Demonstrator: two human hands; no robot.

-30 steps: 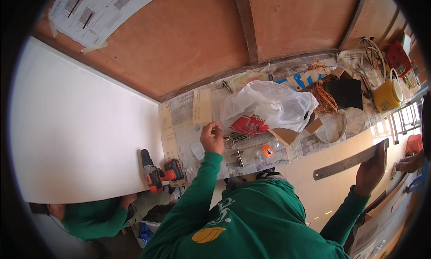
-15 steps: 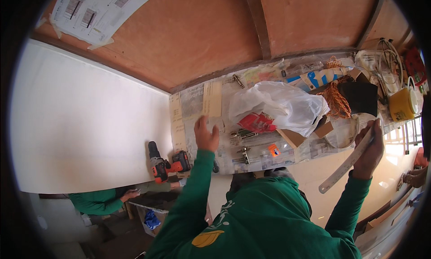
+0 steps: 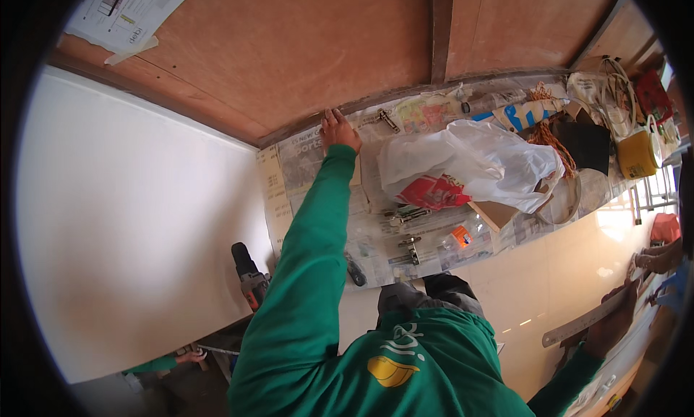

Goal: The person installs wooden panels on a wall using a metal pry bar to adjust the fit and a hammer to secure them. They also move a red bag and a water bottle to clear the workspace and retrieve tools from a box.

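Note:
My left hand reaches to the far edge of the newspaper-covered worktop, at the foot of the plywood wall. Its fingers are stretched out, with the tips by the wall's lower edge. Under the hand and wrist lies a beige strip, partly hidden by my sleeve. Out at the lower right, away from the worktop, my right hand is closed around one end of a metal ruler. Metal hinges lie on the newspaper, beside a small orange packet.
A white plastic bag covers the worktop's middle, with orange cord and a yellow bucket further right. A cordless drill stands left of my arm, by the white panel. Another person's hand shows lower left.
My left hand has moved forward to the worktop's far edge. The right hand has dropped outward and down to the right with the ruler. The view has shifted slightly.

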